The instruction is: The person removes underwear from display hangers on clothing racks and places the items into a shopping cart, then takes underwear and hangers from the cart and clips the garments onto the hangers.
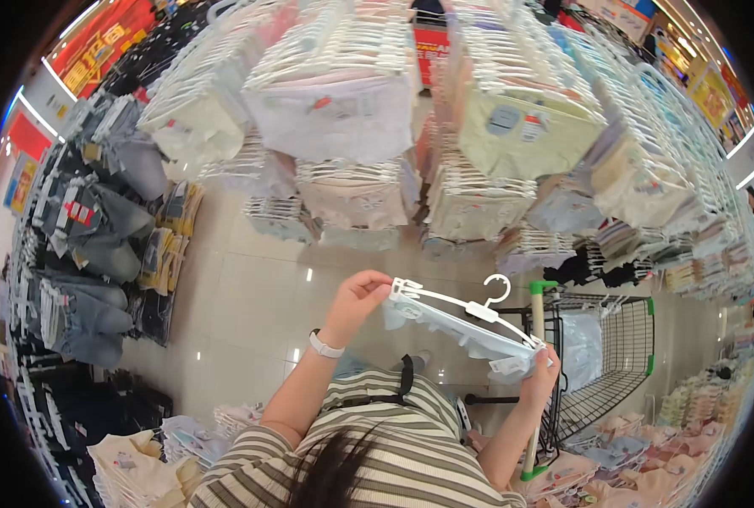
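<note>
Between my two hands is a white plastic clip hanger (481, 311) with its hook pointing up and away from me. Light blue underwear (457, 336) hangs from its clips, with a small white tag near the right end. My left hand (363, 296) pinches the hanger's left clip end; a white watch band circles that wrist. At the right clip end, my right hand (544, 372) grips the hanger, fingers closed around the clip and the fabric edge.
Racks of hung underwear, including a white pair (330, 118) and a pale yellow pair (525, 135), stand ahead. Denim clothes (98, 224) hang at left. A black wire shopping cart (610, 356) with green corners stands at right, holding a clear plastic bag. More garments (132, 466) hang behind me.
</note>
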`<action>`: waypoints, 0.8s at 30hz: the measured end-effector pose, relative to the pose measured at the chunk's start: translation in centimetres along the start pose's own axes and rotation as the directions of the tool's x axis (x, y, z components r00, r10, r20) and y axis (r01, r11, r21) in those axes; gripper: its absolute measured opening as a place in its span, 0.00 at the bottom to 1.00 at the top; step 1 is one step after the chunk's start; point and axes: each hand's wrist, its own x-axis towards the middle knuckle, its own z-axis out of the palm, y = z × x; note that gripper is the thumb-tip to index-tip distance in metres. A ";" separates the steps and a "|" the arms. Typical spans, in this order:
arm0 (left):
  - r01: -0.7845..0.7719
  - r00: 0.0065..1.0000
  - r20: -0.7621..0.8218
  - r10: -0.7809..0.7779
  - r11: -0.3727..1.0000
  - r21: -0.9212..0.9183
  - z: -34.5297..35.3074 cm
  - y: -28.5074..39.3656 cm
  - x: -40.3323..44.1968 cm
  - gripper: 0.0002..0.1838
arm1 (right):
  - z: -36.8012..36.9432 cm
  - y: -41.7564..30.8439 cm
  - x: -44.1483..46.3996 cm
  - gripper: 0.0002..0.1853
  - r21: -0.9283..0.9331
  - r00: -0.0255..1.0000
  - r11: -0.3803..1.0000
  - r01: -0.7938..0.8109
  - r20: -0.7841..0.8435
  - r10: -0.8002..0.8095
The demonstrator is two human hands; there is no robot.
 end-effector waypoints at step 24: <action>-0.134 0.878 -0.461 0.127 0.991 0.017 -31.5 4.3 -9.1 0.05 | 31.2 5.4 -10.5 0.15 -0.386 0.925 0.918 0.091 0.374 0.066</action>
